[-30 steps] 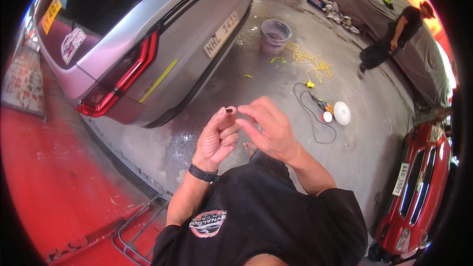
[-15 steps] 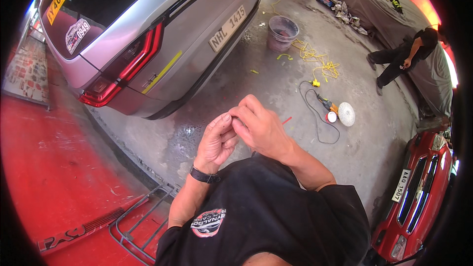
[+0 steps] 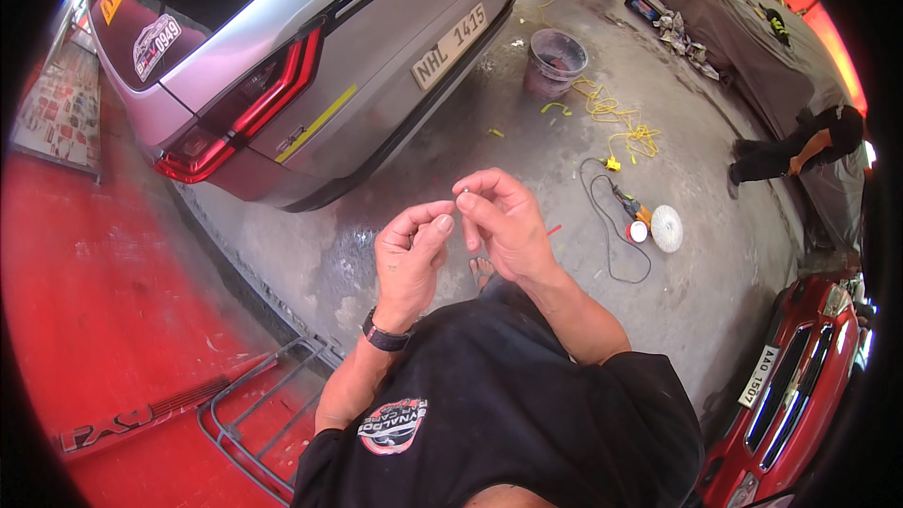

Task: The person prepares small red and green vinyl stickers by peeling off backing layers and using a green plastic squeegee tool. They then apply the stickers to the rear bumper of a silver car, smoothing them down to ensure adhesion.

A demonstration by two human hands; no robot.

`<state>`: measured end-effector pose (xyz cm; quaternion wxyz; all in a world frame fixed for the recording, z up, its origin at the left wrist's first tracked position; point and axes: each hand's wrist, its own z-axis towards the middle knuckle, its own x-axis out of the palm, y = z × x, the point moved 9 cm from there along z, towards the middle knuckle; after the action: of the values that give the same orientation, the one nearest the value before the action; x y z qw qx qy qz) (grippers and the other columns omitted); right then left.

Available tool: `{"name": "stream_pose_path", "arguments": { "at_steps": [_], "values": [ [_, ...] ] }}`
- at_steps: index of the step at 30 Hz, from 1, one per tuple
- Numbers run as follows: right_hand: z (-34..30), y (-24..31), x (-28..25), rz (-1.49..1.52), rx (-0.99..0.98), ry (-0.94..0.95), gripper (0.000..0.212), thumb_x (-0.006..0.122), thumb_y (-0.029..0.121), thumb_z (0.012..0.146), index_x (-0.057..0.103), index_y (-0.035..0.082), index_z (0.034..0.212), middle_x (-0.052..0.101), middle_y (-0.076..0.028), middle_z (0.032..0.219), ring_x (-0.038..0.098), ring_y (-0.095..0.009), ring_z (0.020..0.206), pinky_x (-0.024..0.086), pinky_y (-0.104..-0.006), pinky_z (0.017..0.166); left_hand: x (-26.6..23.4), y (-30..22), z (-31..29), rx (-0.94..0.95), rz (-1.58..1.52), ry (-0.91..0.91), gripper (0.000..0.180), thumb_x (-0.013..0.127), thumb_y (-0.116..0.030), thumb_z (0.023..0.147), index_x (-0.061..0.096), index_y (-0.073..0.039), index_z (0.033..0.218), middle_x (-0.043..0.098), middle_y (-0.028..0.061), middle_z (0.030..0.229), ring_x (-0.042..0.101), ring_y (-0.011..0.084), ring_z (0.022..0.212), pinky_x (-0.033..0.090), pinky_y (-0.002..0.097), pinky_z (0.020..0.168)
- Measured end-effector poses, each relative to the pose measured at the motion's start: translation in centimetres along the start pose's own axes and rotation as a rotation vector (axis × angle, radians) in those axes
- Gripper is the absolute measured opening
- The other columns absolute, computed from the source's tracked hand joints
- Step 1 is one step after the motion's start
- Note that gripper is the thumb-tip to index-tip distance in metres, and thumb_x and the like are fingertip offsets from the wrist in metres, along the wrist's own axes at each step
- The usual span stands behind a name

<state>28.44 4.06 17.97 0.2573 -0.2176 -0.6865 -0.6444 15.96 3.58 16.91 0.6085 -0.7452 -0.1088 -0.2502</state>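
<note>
In front of my chest, my left hand and my right hand are raised with their fingertips almost meeting. The right thumb and forefinger are pinched, and a tiny pale speck shows at their tips, too small to name. My left thumb and forefinger are also closed together, with the other fingers curled; what they hold, if anything, is hidden. Beyond my hands stands the rear of a silver car. A strip of yellow-green tape runs along it below the red tail light.
On the floor to the right lie a corded polisher with a white round pad, a coiled yellow cord and a bucket. A metal rack lies at lower left. Another person stands by a covered car; a red car is at lower right.
My hands have drawn slightly apart at the fingertips, and the right has turned so its pinch shows. The view has shifted a little. The other person's pose has changed.
</note>
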Motion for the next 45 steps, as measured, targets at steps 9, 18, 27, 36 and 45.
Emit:
{"name": "stream_pose_path", "arguments": {
  "at_steps": [9, 18, 27, 36, 45],
  "values": [
    [1.2, -1.0, -1.3, 0.315, 0.108, 0.065, 0.013, 0.066, 0.011, 0.098, 0.068, 0.007, 0.11, 0.067, -0.002, 0.082, 0.054, -0.006, 0.054, 0.042, -0.0203, 0.046, 2.0, -2.5, 1.5, 0.283, 0.399, -0.13, 0.014, 0.074, -0.003, 0.089, 0.075, -0.001, 0.103, 0.046, -0.0108, 0.072, 0.037, 0.0002, 0.066, 0.031, 0.019, 0.058],
    [2.1, 2.9, -3.8, 0.024, -0.089, 0.12, 0.01, 0.07, 0.012, 0.094, 0.072, 0.005, 0.1, 0.063, 0.002, 0.084, 0.054, -0.004, 0.056, 0.043, -0.0208, 0.049, 4.8, 2.3, 4.1, 0.011, -0.045, -0.013, 0.018, 0.058, -0.018, 0.102, 0.063, 0.0, 0.103, 0.046, -0.0086, 0.07, 0.035, -0.0003, 0.057, 0.029, 0.0199, 0.05],
    [-1.2, 7.2, -7.1, -0.366, -0.414, -0.114, 0.014, 0.071, 0.013, 0.092, 0.071, 0.002, 0.101, 0.056, -0.002, 0.093, 0.059, -0.008, 0.076, 0.049, -0.0242, 0.065, 7.4, 6.0, 6.2, -0.329, -0.044, 0.175, 0.017, 0.059, -0.023, 0.102, 0.06, -0.007, 0.098, 0.049, -0.0085, 0.069, 0.037, -0.0023, 0.051, 0.025, 0.0161, 0.042],
    [-4.1, 8.7, -6.0, -0.602, -0.563, -0.271, 0.013, 0.068, 0.009, 0.092, 0.066, 0.0, 0.1, 0.061, -0.008, 0.091, 0.063, -0.015, 0.074, 0.052, -0.0299, 0.066, 7.2, 7.0, 6.2, -0.484, 0.02, 0.169, 0.021, 0.059, -0.024, 0.101, 0.062, -0.004, 0.107, 0.068, 0.0032, 0.092, 0.06, 0.0043, 0.067, 0.037, 0.0157, 0.047],
    [-5.0, 8.9, -2.7, -1.554, -0.635, -0.217, 0.013, 0.062, 0.015, 0.088, 0.06, 0.002, 0.091, 0.056, -0.011, 0.085, 0.066, -0.031, 0.073, 0.053, -0.0447, 0.059, 6.6, 6.2, 6.5, -0.361, 0.162, 0.352, 0.019, 0.061, -0.023, 0.102, 0.062, -0.005, 0.094, 0.059, -0.003, 0.077, 0.048, -0.0003, 0.06, 0.031, 0.0155, 0.046]
  ]
}}
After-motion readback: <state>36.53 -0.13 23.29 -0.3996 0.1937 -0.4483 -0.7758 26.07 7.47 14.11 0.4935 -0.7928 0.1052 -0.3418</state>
